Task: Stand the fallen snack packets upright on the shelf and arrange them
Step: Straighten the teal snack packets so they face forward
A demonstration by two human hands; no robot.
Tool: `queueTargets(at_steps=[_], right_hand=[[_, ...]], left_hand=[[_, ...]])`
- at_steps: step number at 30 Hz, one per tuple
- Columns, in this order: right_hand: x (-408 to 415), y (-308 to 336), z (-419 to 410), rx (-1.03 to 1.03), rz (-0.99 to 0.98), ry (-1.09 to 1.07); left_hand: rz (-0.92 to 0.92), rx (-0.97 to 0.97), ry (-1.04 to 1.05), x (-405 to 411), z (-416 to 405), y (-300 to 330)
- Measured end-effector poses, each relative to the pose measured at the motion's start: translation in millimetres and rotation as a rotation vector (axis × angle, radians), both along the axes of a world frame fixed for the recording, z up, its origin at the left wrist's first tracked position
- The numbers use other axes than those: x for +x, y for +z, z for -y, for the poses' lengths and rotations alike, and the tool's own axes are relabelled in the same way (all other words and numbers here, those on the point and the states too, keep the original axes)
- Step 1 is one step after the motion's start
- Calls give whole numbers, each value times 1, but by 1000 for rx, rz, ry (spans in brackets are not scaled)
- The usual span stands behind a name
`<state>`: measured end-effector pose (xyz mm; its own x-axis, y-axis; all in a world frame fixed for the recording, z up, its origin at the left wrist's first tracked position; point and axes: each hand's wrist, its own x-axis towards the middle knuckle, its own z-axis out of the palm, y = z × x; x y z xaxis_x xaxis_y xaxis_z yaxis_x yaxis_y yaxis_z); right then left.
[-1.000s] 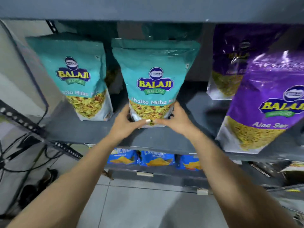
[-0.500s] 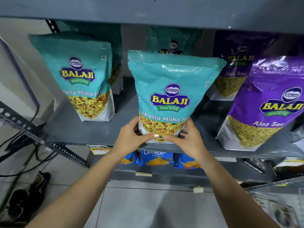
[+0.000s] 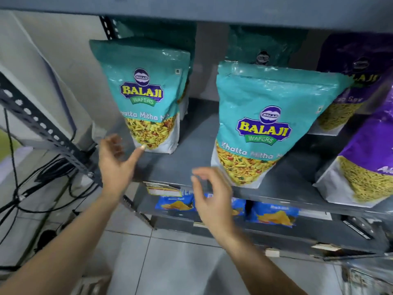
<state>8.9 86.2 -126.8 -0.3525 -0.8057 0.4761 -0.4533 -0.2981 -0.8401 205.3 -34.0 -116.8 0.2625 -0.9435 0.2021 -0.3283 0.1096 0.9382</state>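
Note:
Two teal Balaji Khatta Mitha packets stand upright on the grey shelf [image 3: 191, 158]. The left teal packet [image 3: 146, 92] stands further back, and my left hand [image 3: 116, 160] is open with its thumb tip touching that packet's bottom left corner. The right teal packet [image 3: 268, 124] stands at the shelf's front edge, free of both hands. My right hand [image 3: 212, 196] hangs open just left of its base, fingers apart and empty. More teal packets stand behind both. Purple Aloo Sev packets [image 3: 370, 158] stand upright at the right.
A lower shelf holds blue snack packets [image 3: 274, 216]. A perforated metal shelf bracket [image 3: 42, 128] slants at the left, with black cables [image 3: 32, 188] hanging by it. The shelf above [image 3: 191, 9] caps the packets closely. Grey floor tiles lie below.
Both hands pulled the middle teal packet forward to the shelf's front edge, then let go of it. They have moved left, the left hand reaching the left packet.

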Motion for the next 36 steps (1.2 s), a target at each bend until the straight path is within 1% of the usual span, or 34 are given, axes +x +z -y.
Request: queueTargets(at_steps=[2, 3, 5, 7, 8, 11, 16, 20, 28, 32, 36], right_hand=[[21, 9, 44, 129, 98, 58], [26, 15, 68, 226, 161, 87], [26, 21, 113, 471, 277, 149], [21, 25, 151, 608, 289, 193], [27, 19, 167, 630, 284, 229], [14, 11, 163, 649, 275, 287], [33, 3, 122, 578, 229, 303], [45, 0, 104, 576, 188, 288], [51, 8, 93, 587, 115, 248], [52, 8, 90, 573, 129, 249], [54, 8, 89, 588, 144, 252]], left_hand=[[48, 95, -73, 6, 27, 4], [44, 151, -143, 9, 41, 8], [-11, 194, -307, 15, 62, 12], [-38, 248, -425, 24, 77, 14], [-32, 284, -472, 36, 83, 12], [4, 302, -535, 27, 80, 16], [-18, 302, -524, 55, 53, 8], [-90, 297, -554, 67, 34, 5], [-128, 330, -600, 70, 28, 11], [-143, 328, -636, 72, 26, 13], [-94, 334, -639, 71, 27, 15]])
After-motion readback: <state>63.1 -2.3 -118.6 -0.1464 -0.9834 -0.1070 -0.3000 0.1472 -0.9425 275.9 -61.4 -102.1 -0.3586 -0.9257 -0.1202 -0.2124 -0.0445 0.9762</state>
